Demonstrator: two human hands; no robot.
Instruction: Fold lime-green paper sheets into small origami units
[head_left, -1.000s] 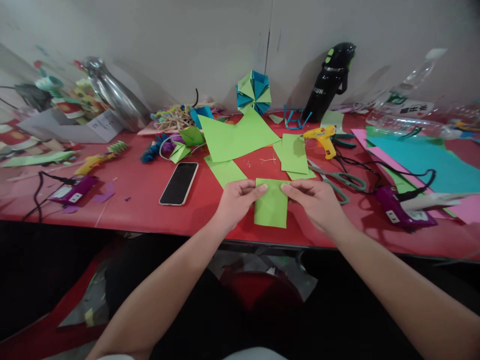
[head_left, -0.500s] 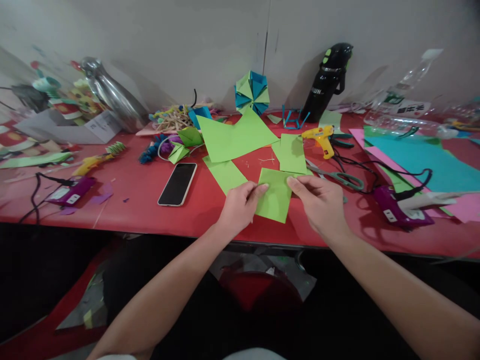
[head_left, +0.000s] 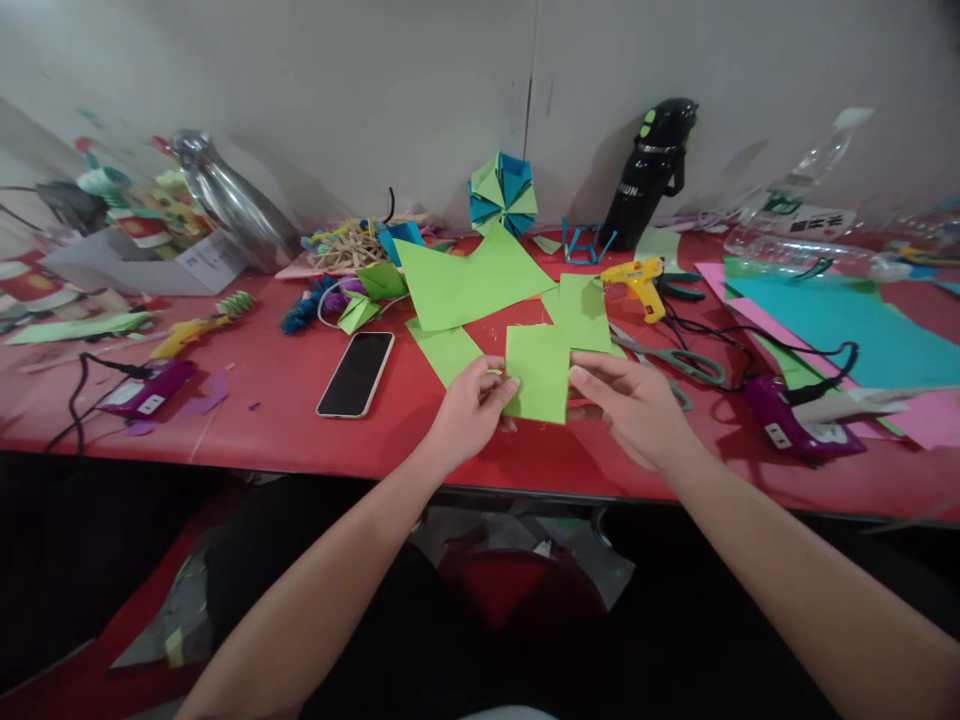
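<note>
- Centre of the frame: a small green paper [head_left: 537, 372] was held above the front of a red table [head_left: 255, 432].
- Left of it: the left hand [head_left: 469, 405] clamped its left edge between thumb and fingers, seemingly to steady it.
- Right of it: the right hand [head_left: 637, 405] was at the opposite edge, perhaps squaring the sheet; whether its fingers pinched could not be told.
- Right of centre: scissors [head_left: 658, 352] lay nearby, apparently for easy reach.

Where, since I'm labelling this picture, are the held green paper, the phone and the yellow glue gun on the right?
Held green paper [head_left: 538, 373]: head view, middle of its face.
Phone [head_left: 356, 375]: head view, its dark screen.
Yellow glue gun [head_left: 640, 276]: head view, its body above the handle.
</note>
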